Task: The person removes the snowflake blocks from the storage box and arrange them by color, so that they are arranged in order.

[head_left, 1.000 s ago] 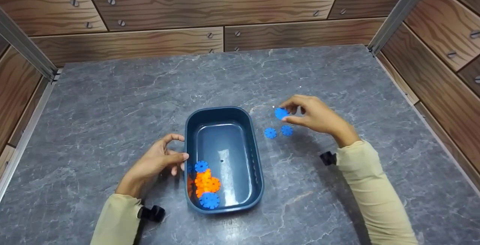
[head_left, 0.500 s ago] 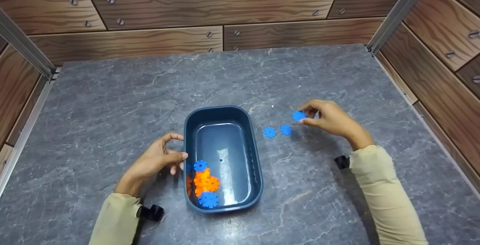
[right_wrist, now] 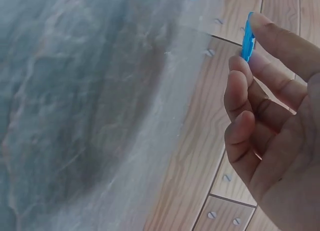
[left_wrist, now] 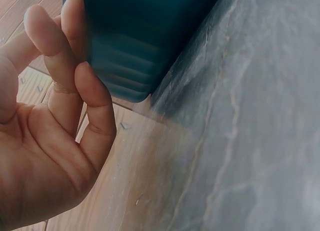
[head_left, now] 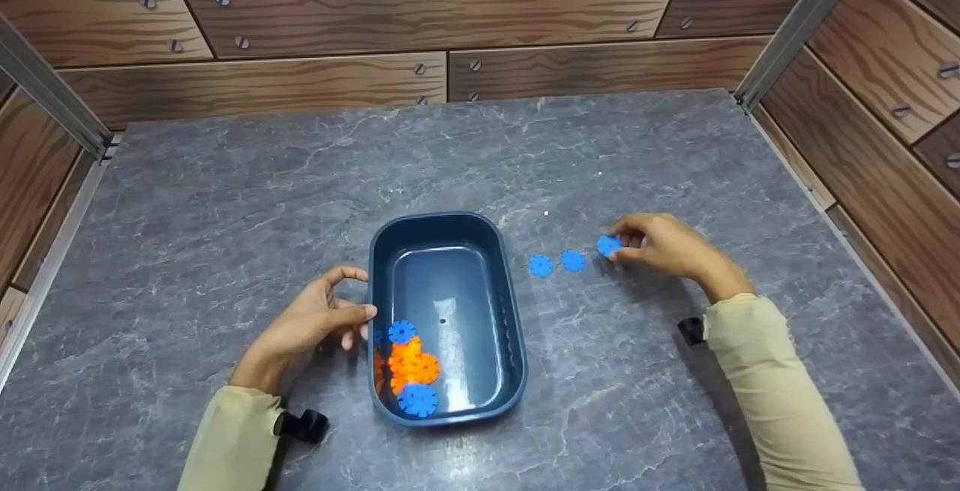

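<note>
In the head view my right hand (head_left: 664, 247) pinches a blue notched plastic disc (head_left: 608, 245) between thumb and fingertips, low over the table. The right wrist view shows the same blue disc (right_wrist: 248, 37) edge-on between the fingertips. Two more blue discs, one nearer the tub (head_left: 540, 265) and one in the middle (head_left: 572, 260), lie flat to its left. My left hand (head_left: 311, 318), fingers loosely bent, touches the left side of a dark blue rectangular tub (head_left: 512, 303). Its fingers (left_wrist: 92, 86) rest against or near the outer wall; exact contact is unclear.
Inside the tub, along the left near end, lie several orange discs (head_left: 409, 367), with a blue disc (head_left: 402, 332) beyond them and larger blue disc (head_left: 418, 400) nearer. The grey marbled table (head_left: 300, 176) is bounded by wood-patterned walls (head_left: 450, 10).
My right hand has carried the pinched disc rightward, then lowered it toward the table at the right end of the two lying discs. The left hand and tub have stayed put.
</note>
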A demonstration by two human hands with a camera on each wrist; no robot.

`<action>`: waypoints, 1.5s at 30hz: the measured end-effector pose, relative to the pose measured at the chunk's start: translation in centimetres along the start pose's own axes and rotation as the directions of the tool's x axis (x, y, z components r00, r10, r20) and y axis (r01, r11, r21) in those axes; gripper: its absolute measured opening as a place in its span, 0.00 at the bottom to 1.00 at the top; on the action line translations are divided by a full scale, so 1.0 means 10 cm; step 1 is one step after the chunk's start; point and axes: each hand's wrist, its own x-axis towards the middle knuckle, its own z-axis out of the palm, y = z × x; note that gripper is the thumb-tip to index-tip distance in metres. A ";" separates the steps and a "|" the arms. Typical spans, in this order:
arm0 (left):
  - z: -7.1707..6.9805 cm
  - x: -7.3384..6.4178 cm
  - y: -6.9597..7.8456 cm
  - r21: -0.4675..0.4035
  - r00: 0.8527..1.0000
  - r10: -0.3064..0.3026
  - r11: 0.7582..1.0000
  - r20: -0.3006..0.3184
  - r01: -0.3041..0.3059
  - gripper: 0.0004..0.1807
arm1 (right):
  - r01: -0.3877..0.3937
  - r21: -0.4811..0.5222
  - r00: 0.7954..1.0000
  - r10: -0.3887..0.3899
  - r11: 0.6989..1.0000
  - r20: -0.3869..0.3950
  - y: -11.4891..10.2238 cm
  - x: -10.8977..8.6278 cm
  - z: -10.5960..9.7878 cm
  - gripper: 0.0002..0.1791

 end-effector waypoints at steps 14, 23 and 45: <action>0.00 0.01 -0.02 -0.018 1.000 0.007 1.000 0.008 -0.007 0.30 | -0.010 0.033 0.992 0.006 0.999 0.122 0.14 0.05 0.10 0.14; 0.00 0.00 0.00 -0.012 1.000 -0.003 1.000 -0.007 0.003 0.31 | -0.015 0.002 0.988 0.015 1.000 0.152 0.17 0.08 0.09 0.16; 0.01 0.01 -0.01 -0.021 1.000 0.014 1.000 0.000 -0.014 0.31 | -0.021 -0.073 0.988 0.032 0.997 0.149 0.18 0.11 0.14 0.20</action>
